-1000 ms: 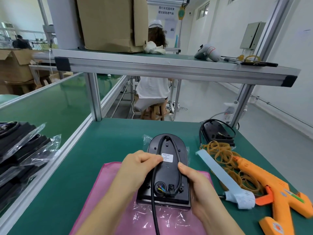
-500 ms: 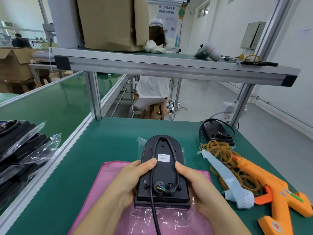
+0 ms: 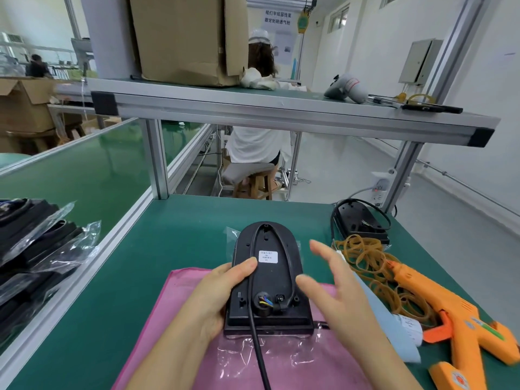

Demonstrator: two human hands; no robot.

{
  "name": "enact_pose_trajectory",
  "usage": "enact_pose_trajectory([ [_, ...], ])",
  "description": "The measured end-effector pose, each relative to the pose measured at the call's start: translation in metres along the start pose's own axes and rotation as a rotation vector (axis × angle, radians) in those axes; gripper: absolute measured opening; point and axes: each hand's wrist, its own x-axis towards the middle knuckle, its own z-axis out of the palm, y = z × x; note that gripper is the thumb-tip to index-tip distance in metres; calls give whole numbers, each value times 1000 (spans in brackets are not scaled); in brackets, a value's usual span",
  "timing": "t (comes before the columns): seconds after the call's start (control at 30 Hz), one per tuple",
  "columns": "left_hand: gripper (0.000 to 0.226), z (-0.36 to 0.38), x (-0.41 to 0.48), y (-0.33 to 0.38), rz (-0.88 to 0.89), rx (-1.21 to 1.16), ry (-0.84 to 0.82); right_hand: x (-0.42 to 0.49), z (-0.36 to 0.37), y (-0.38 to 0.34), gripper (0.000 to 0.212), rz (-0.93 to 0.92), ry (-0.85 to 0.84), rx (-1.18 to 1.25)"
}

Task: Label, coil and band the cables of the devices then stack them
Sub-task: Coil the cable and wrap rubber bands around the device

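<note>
A black device (image 3: 268, 280) lies back-up on a pink cloth (image 3: 180, 313), a small white label (image 3: 268, 256) stuck near its middle. Its black cable (image 3: 257, 342) loops round the back and runs off toward me. My left hand (image 3: 222, 294) grips the device's left edge, thumb on the back beside the label. My right hand (image 3: 334, 288) hovers just right of the device, fingers spread and blurred, holding nothing. A pile of tan rubber bands (image 3: 365, 260) lies to the right. A second black device (image 3: 360, 220) with its cable sits beyond the bands.
An orange glue gun (image 3: 461, 327) lies at the right front, a pale strip of label backing (image 3: 391, 327) beside it. Bagged black devices (image 3: 31, 249) are stacked at the left on the green belt. An aluminium shelf (image 3: 281, 114) crosses overhead. A person (image 3: 259, 136) sits beyond the table.
My right hand has let go of the device's right edge and lifted away to the right, fingers spread. My left hand keeps hold of the left edge.
</note>
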Motion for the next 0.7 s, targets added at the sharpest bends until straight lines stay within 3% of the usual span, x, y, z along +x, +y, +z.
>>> enact_pose_trajectory([
  [0.07, 53, -1, 2, 2, 4, -26, 3, -9, 4, -7, 40, -438, -64, -202],
  [0.17, 56, -3, 5, 4, 1, -57, -9, -22, 25, -8, 35, -773, -120, -476],
  [0.27, 57, -3, 4, 4, -20, -47, -7, -26, 35, -8, 48, -854, -83, -588],
  [0.37, 60, -4, 4, 5, -22, -47, 1, -27, 34, -6, 41, -832, -63, -515],
  [0.5, 59, -8, 7, 8, 23, -71, 36, -32, 30, 8, 26, -584, -55, -89],
  [0.63, 56, -13, 8, 12, 82, -69, 50, -36, 27, 14, 19, 176, 98, 547],
  [0.7, 57, -13, 7, 13, 118, -55, 42, -31, 23, 17, 26, 399, 134, 598],
])
